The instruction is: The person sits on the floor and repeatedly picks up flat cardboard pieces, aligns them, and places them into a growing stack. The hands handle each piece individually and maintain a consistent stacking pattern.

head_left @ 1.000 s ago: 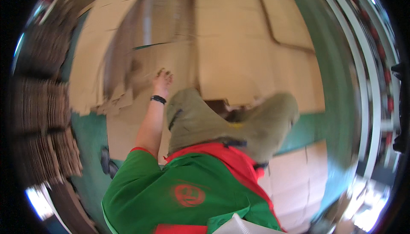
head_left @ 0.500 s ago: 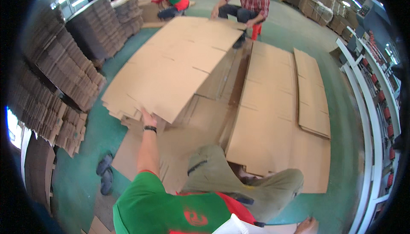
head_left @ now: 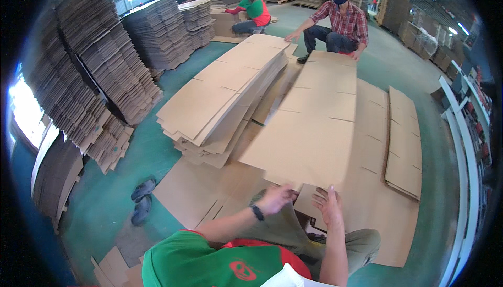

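Note:
A slotted brown cardboard sheet [head_left: 309, 135] lies at a slant over the gap between two stacks, its near end towards me. My left hand [head_left: 276, 199], with a dark band at the wrist, is at this near edge. Its fingers are bent and blurred, so a hold on the sheet cannot be made out. My right hand [head_left: 329, 207] is open at the sheet's near right corner, fingers apart and palm turned inward. Across from me a crouching co-worker [head_left: 338, 22] has one hand at the sheet's far right corner and the other by the left cardboard stack [head_left: 225, 85].
A right cardboard stack [head_left: 369, 177] has a narrower pile [head_left: 403, 145] on it. Tall cardboard stacks [head_left: 99, 51] line the left. Dark shoes [head_left: 141, 200] lie on the green floor. A white metal rail [head_left: 466, 182] runs along the right. Another person [head_left: 251, 12] crouches farther back.
The sheet I held over the left stack is out of my left hand's earlier grip there. My left hand has moved right, and my right hand has risen from low right. A sheet now lies farther right.

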{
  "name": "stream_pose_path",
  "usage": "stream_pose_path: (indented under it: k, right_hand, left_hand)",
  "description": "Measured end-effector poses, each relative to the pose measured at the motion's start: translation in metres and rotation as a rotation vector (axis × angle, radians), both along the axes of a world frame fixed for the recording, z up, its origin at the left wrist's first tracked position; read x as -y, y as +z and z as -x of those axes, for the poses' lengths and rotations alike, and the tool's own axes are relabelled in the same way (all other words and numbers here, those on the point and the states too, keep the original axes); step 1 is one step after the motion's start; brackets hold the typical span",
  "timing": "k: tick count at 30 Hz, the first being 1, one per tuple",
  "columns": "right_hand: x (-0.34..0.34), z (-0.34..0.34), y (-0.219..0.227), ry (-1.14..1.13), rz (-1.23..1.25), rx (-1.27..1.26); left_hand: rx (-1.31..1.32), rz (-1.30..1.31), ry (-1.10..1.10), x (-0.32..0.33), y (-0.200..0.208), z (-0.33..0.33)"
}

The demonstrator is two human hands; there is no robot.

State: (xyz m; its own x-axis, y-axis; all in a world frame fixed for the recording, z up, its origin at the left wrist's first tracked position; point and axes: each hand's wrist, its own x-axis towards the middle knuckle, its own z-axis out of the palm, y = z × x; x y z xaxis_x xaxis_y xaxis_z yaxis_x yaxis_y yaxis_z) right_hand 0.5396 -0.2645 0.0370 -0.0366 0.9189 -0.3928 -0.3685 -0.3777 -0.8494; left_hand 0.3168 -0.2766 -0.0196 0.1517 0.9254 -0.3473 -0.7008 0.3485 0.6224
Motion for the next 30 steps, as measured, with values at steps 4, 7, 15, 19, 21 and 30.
stream_pose_path:
  k: [4,7,15,19,21,30]
  right_hand:
    - [-0.027,0.006,-0.015,-0.106,-0.089,0.040]
    - [-0.018,-0.038,-0.033,-0.316,0.077,0.074]
    - [0.070,-0.157,0.023,-0.540,-0.098,-0.010]
    - [0.105,-0.179,0.024,-0.575,-0.011,0.056]
    - [0.121,-0.175,0.016,-0.574,-0.008,0.085]
    - [0.158,-0.146,0.008,-0.567,0.041,0.167]
  left_hand:
    - [-0.044,-0.007,-0.064,0.010,0.009,-0.070]
    - [-0.165,0.015,-0.324,0.013,-0.005,-0.087]
    - [0.053,0.361,-0.440,0.035,-0.024,-0.050]
    - [0.353,0.210,-0.444,0.008,-0.019,-0.039]
    - [0.257,0.142,-0.470,-0.004,-0.015,-0.040]
    - [-0.166,0.021,-0.380,0.007,-0.017,-0.043]
